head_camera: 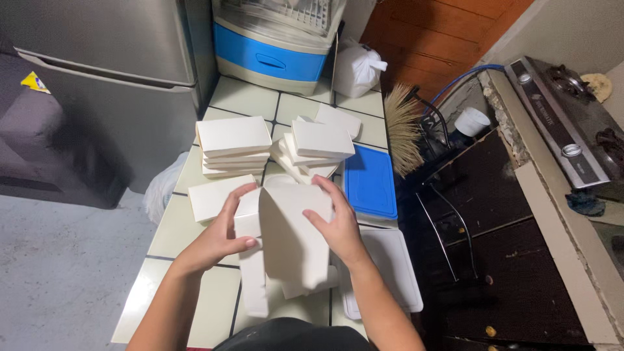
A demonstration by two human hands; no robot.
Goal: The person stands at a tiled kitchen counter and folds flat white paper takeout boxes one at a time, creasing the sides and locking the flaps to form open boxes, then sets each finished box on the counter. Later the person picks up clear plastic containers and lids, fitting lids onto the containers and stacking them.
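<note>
Both my hands grip a white paperboard box (291, 235) that is partly folded, held above a tiled counter (195, 296). My left hand (224, 229) clasps its left flap with the thumb pressed on the side. My right hand (335, 221) holds its right upper edge, fingers spread over the panel. Just beyond the hands lie stacks of folded white boxes: one stack (234, 144) at the left, a looser pile (320, 144) at the right, and a single box (211, 195) near my left hand.
A blue lid (370, 182) and a white tray (393, 263) lie at the counter's right. A blue and cream dish rack (276, 55), a white bag (354, 68), a straw broom (403, 127), a grey refrigerator (110, 58) and a gas stove (565, 117) surround it.
</note>
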